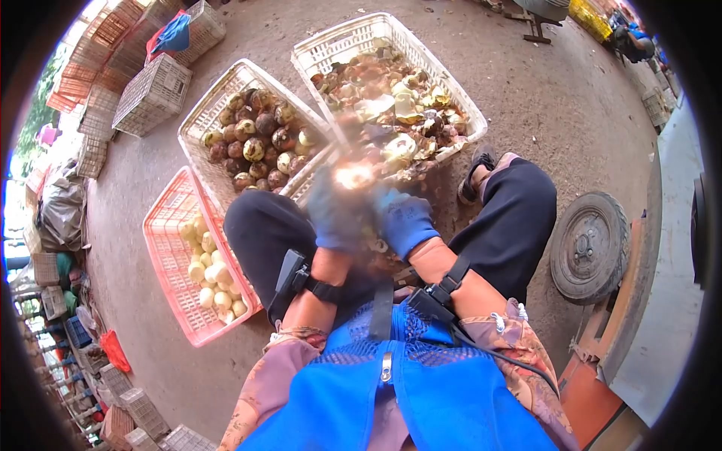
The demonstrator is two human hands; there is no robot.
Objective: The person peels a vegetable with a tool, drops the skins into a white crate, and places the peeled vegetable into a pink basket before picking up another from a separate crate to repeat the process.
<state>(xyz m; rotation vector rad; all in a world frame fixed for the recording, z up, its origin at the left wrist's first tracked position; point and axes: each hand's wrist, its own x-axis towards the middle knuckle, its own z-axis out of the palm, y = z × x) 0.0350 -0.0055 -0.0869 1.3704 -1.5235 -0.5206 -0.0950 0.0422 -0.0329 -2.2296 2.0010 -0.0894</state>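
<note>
My left hand (332,214), in a blue glove, is between my knees. My right hand (406,219), gloved in blue too, is close beside it with its fingers curled. A hazy smear covers the space between the hands, with a bright pale spot in it, so what they hold cannot be made out. Just beyond them is a white crate (470,98) of peelings (406,105), pale green and brown. To its left, another white crate (197,124) holds round dark-skinned produce (254,150). A pink crate (162,240) by my left knee contains pale peeled pieces (216,274).
A small wheel with a tyre (589,246) lies right of my right knee, near a pale panel (658,263). An upturned white crate (154,94) and stacked crates (94,68) stand at the far left. More crates (143,413) are at lower left.
</note>
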